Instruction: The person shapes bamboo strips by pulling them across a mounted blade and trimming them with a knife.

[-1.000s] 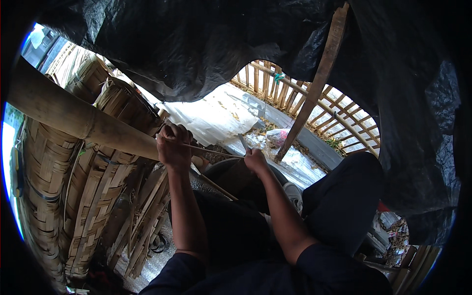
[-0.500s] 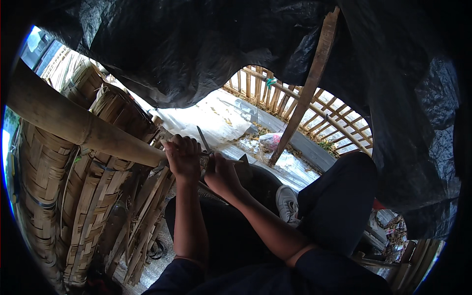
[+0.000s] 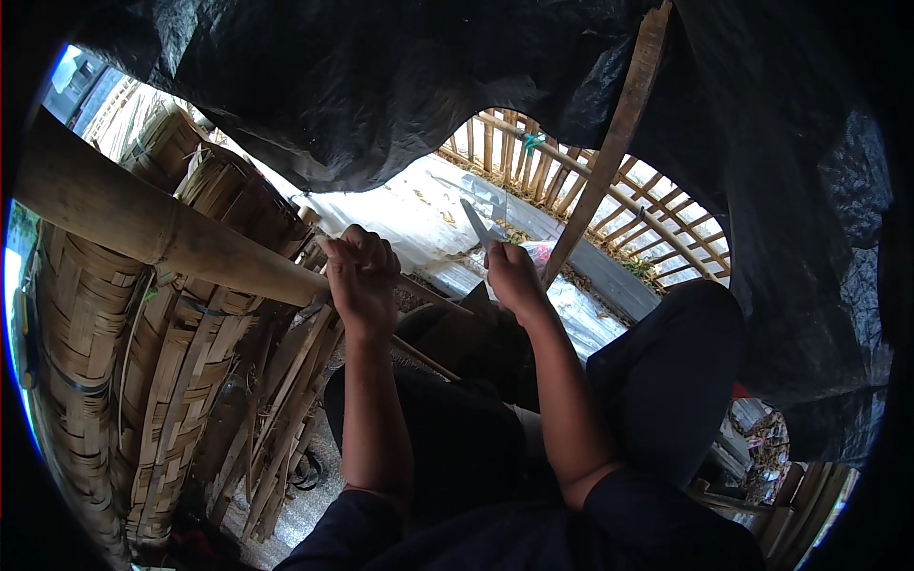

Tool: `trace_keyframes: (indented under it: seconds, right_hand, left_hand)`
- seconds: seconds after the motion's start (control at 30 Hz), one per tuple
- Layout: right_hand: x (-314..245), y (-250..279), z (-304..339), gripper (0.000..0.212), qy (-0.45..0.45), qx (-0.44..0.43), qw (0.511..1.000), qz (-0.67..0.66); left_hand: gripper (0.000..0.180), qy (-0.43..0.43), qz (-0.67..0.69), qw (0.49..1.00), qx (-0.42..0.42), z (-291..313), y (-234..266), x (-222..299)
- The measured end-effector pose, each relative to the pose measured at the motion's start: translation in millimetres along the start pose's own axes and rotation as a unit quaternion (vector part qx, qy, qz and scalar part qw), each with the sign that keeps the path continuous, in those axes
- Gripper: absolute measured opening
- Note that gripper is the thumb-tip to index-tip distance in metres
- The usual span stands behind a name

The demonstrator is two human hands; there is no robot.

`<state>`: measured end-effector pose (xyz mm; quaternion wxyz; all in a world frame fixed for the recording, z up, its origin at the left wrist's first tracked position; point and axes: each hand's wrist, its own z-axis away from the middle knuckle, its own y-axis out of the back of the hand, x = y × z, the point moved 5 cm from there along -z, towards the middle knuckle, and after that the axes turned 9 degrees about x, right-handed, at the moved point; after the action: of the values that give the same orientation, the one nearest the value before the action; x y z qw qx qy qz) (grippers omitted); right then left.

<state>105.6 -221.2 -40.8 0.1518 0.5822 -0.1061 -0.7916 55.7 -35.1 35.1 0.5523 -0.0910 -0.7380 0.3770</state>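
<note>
My right hand (image 3: 514,278) is closed round the handle of a knife (image 3: 475,223), whose pale blade points up and to the left. My left hand (image 3: 363,276) has its fingers curled just beyond the end of a thick bamboo pole (image 3: 157,233) that slants in from the left. A bamboo stick (image 3: 433,296) runs out of the left fist toward the right; the grip itself is hidden by the fingers. Below it another thin stick (image 3: 425,358) crosses over my dark trousers. The two hands are apart, with the knife clear of the stick.
Tall woven bamboo baskets (image 3: 86,352) and a bundle of bamboo slats (image 3: 286,428) stand at my left. Black plastic sheeting (image 3: 381,86) hangs overhead and at the right. A slanting wooden post (image 3: 614,143) stands ahead, before a bamboo fence (image 3: 657,214).
My right hand has moved away to the right and a little upward with the knife, parting from the left hand. The left hand has stayed near the pole's end, shifting slightly upward.
</note>
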Motion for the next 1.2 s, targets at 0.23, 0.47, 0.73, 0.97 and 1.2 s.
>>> trace_keyframes:
  seconds: [0.23,0.47,0.73,0.97,1.2]
  right_hand:
    - [-1.6,-22.6,24.0,0.04,-0.024,-0.074,0.997,0.008]
    - [-34.0,-75.4,86.2,0.023,0.235,0.039,0.971,0.018]
    - [-1.7,-116.0,70.8,0.016,0.21,-0.018,0.977,0.039]
    - [-24.6,-104.5,87.4,0.012,0.235,0.002,0.971,0.041]
    - [-8.9,-109.4,79.2,0.009,0.207,0.008,0.969,0.133]
  left_hand:
    - [0.057,-0.037,-0.086,0.995,-0.029,-4.8,-7.6,9.5]
    - [0.053,0.037,0.041,0.998,0.017,-4.1,4.2,-0.3]
    - [0.05,-0.031,0.041,0.988,0.147,-11.7,51.0,21.2]
    - [0.056,-0.084,0.009,0.993,0.081,-1.5,39.5,13.5]
    - [0.055,-0.101,-0.028,0.987,0.12,-8.8,43.2,19.5]
